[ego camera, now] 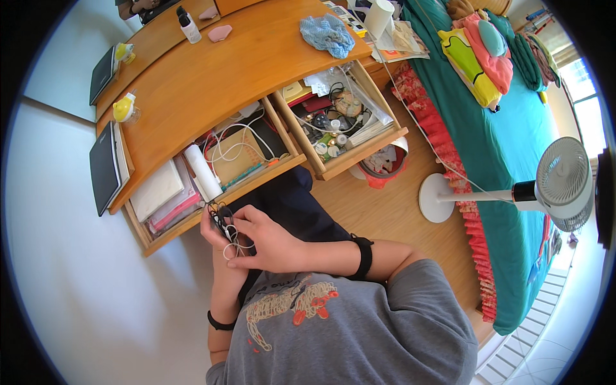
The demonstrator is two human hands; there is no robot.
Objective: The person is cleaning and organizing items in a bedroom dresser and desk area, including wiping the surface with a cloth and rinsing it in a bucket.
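Observation:
My left hand (215, 239) holds a tangled bundle of thin black cables (221, 215) in front of the left drawer. Together with it is a looped white cable (230, 249), hanging across the palm. The fingers of my right hand (270, 239) close on the same tangle from the right side; its thumb touches the white loop. The ends of the cables are mostly hidden by the fingers. Just beyond my hands, the open left drawer (281, 163) contains a white roll (202, 172), a brown notebook (236, 155), a white cable, and plastic folders (178, 211).
The open right drawer (363, 150) contains cables and small items. On the wooden desk (216, 82) are a blue cloth (328, 34), a yellow-capped bottle (125, 108) and dark folders (106, 166). A waste bin (385, 163), white fan (563, 178) and bed (500, 159) stand to the right.

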